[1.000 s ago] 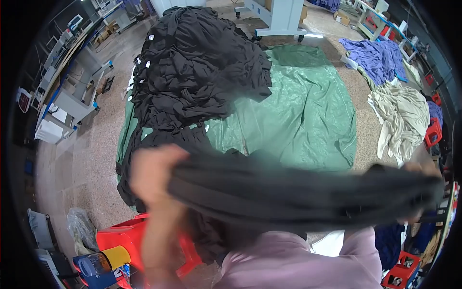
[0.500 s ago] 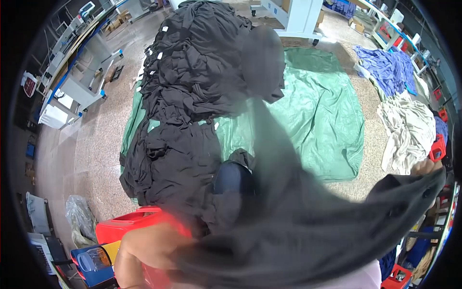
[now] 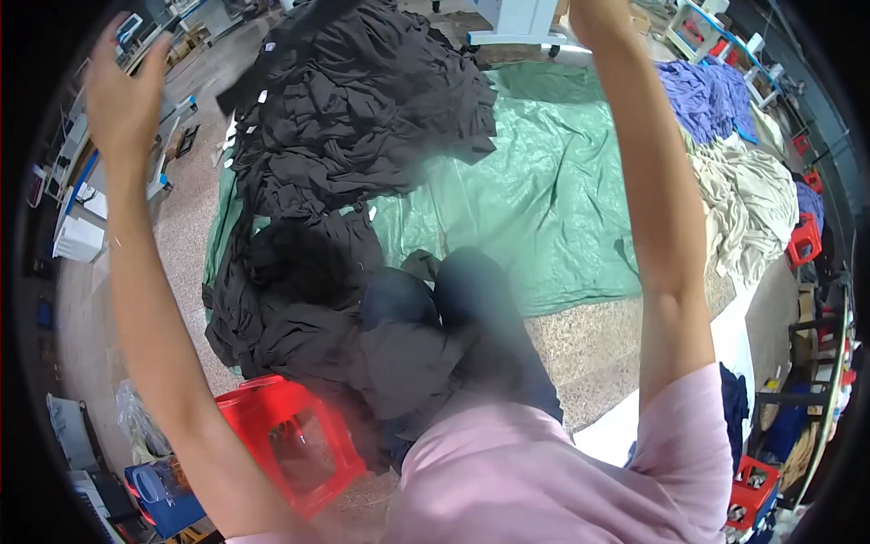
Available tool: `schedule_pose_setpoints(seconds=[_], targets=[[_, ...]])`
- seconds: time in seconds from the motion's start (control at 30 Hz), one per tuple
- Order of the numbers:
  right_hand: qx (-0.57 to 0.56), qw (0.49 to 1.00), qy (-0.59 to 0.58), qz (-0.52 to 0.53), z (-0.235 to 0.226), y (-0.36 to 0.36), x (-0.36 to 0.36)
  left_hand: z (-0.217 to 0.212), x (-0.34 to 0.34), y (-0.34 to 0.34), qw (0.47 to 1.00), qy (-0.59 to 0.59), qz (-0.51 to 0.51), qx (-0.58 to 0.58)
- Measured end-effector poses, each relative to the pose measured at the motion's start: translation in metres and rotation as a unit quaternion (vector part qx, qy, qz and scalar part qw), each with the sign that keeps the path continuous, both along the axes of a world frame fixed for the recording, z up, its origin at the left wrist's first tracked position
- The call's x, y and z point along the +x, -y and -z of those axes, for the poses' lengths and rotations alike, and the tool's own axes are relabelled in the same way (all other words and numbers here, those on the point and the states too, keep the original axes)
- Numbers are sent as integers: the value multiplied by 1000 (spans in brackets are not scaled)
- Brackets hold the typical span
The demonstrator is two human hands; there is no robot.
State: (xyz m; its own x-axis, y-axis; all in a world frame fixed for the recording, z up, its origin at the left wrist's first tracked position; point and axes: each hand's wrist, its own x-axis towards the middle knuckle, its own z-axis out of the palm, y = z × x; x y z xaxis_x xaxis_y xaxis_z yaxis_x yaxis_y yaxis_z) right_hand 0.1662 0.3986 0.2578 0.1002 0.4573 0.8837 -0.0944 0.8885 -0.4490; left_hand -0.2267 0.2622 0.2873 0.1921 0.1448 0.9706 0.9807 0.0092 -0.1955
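Observation:
Both my arms are stretched forward and raised. My left hand [image 3: 125, 100] is up at the far left, thumb and fingers apart, with nothing in it. My right hand [image 3: 598, 16] reaches the top edge, where its fingers are cut off; I cannot see whether it holds anything. Between them lies a large heap of black garments [image 3: 362, 100] with small white tags along its left side. A smooth dark strip of black cloth [image 3: 313, 16] shows at the heap's far end. More black garments [image 3: 290, 272] lie nearer, and black cloth [image 3: 403, 363] rests over my lap.
A green plastic sheet [image 3: 553, 199] lies under the heap. One red plastic stool [image 3: 340, 426] stands by my left arm. Cream cloth [image 3: 748, 199] and blue-purple cloth [image 3: 707, 95] are piled at the right. A grey-white wheeled cabinet [image 3: 512, 20] stands at the far end.
The black garment that spread blurred across my front is gone from there. Both arms have swung up and forward, and the left hand is open. My view has shifted slightly.

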Motion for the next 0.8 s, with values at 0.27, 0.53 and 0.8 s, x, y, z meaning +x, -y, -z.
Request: schedule_pose_setpoints(seconds=[0.27,0.53,0.8], targets=[[-263,791,541,-112,297,244,52,231,129,201,684,149,209,-683],[-356,731,572,106,311,363,27,316,117,301,722,288,107,-620],[-676,717,112,-129,256,298,51,259,75,199,684,613,252,-304]])
